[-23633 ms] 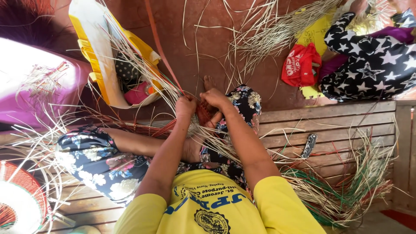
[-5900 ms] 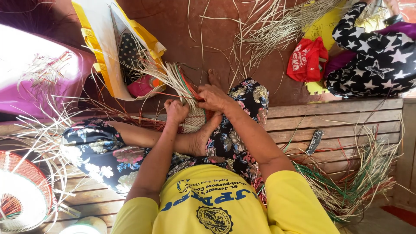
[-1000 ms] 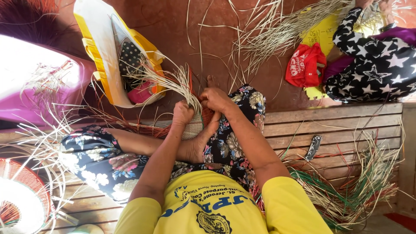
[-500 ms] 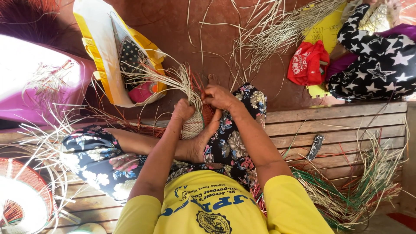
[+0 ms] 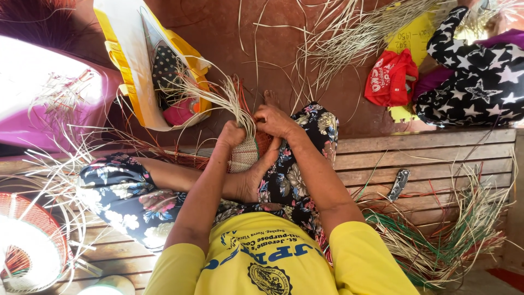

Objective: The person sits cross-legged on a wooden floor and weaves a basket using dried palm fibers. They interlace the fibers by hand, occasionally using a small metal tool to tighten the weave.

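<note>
Weaving fills the middle of the view: a small woven piece (image 5: 244, 155) of pale straw, tight and checkered in texture, sits between the person's knees, propped against a bare foot (image 5: 256, 177). From its top edge a fan of loose straw strands (image 5: 218, 95) springs up and bends to the left, thin, flat and cream-coloured, with a few reddish strips mixed in on the right side.

The left hand (image 5: 232, 134) is closed around the bunch of strands just above the woven part, fingers wrapped tight. The right hand (image 5: 273, 120) is curled over the top edge of the piece beside it, its fingers pinched on what looks like one or two strands (the grip is partly hidden by the knuckles, so which strand cannot be told). The two hands are touching or nearly so.

The person sits on a slatted wooden worktop (image 5: 436, 153), in a yellow shirt and floral trousers. Just beyond the hands a yellow and white bag (image 5: 131, 65) lies open on the reddish floor. A folding knife (image 5: 398, 184) lies on the slats to the right, near a heap of green and pale straw (image 5: 447, 240). A red cloth (image 5: 390, 76) lies farther off.
</note>
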